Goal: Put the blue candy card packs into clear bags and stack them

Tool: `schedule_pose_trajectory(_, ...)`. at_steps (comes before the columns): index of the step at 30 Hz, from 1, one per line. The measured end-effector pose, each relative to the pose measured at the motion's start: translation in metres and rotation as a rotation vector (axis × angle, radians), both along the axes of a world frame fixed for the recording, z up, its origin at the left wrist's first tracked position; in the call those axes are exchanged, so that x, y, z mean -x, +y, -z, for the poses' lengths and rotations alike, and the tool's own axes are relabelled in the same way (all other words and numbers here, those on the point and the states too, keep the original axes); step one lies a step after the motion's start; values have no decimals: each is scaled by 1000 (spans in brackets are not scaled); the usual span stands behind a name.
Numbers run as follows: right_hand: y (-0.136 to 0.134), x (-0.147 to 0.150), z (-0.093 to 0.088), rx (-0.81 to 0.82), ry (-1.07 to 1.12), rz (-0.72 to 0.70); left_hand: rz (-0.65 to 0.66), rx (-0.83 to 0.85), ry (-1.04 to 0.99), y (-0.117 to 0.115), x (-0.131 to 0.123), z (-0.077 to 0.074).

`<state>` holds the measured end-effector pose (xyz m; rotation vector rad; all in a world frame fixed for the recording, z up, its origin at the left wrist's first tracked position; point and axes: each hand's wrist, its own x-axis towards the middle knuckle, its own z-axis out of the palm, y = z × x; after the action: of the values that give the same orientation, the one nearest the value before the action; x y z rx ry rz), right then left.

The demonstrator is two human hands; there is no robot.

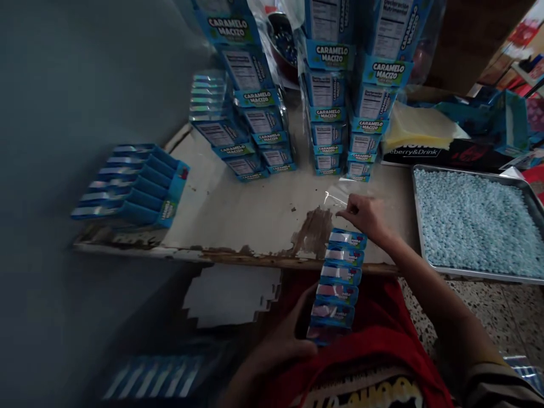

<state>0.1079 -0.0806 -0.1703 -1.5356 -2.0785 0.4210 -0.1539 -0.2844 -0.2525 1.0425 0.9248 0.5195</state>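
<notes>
My left hand [289,334] is closed round the near end of a row of several small blue candy boxes [338,283], which leans from my lap up to the table's front edge. My right hand [365,218] rests on the white worn tabletop [255,209] just beyond the far end of the row, fingers pinched on a clear plastic sheet [340,195] lying flat there.
Tall stacks of blue "Caramelo Macizo" boxes [331,102] stand at the back. A metal tray of pale blue candies [476,224] sits at the right. Another bundle of blue boxes [136,184] lies at the left edge. Flat white cardboard [232,294] lies below the table.
</notes>
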Motion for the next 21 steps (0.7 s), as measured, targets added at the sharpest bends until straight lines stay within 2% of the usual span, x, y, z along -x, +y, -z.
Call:
schedule_pose_trajectory(2,7,4,-5,-39,-134,-93,-3,-7,54,24,12,-23)
schedule_pose_trajectory(4,16,9,-4,-9,-243,-185,-136,-172,286,61,19,-51)
schedule_pose_trajectory(5,21,11,-1,22,-288,-216,-257,-344,446,84,18,-63)
schedule_pose_trajectory(6,25,13,3,56,-323,-242,-382,-606,581,108,15,-73)
schedule_pose_trajectory(7,29,14,8,85,-347,-259,-380,-893,674,133,8,-79)
schedule_pose_trajectory(8,31,15,13,111,-359,-264,-300,-1148,738,158,0,-81)
schedule_pose_trajectory(10,34,14,23,157,-352,-243,-82,-1423,810,201,-19,-74)
schedule_pose_trajectory(13,33,4,34,207,-268,-186,63,-1446,834,239,-39,-47)
schedule_pose_trajectory(15,29,-5,41,218,-195,-169,126,-1421,775,247,-43,-33)
schedule_pose_trajectory(17,23,-12,46,227,-136,-150,173,-1450,672,245,-43,-26)
schedule_pose_trajectory(19,18,-17,50,248,-88,-123,205,-1502,612,239,-43,-26)
schedule_pose_trajectory(21,15,-18,53,258,-50,-96,209,-1524,647,234,-44,-29)
